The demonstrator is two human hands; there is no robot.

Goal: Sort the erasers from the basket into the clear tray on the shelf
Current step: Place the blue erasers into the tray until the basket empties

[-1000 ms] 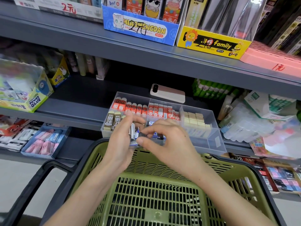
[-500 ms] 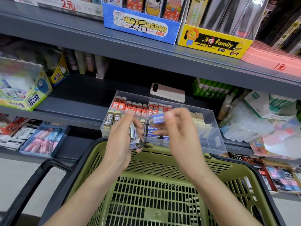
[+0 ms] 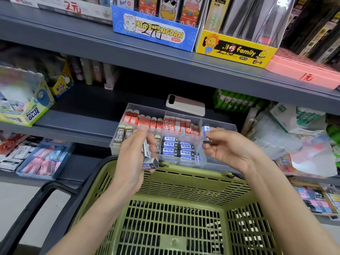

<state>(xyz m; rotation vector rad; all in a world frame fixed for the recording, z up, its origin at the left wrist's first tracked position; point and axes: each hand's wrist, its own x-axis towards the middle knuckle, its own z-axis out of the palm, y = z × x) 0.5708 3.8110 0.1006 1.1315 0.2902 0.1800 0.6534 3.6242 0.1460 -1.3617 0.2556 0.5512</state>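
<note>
Right hand (image 3: 226, 150) pinches eraser (image 3: 206, 134) (blue-sleeved) over tray (image 3: 219, 126)

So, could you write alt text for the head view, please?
The right hand pinches one blue eraser and the left hand grips a few erasers, above a green basket. Behind, a clear tray of sorted erasers sits on a shelf.

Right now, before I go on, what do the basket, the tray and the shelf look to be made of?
Basket: moulded plastic, matt olive green, with slotted walls and floor.
Tray: clear hard plastic, glossy; the erasers show through its walls.
Shelf: probably painted sheet metal, smooth dark grey, with a thin folded front edge.
</note>
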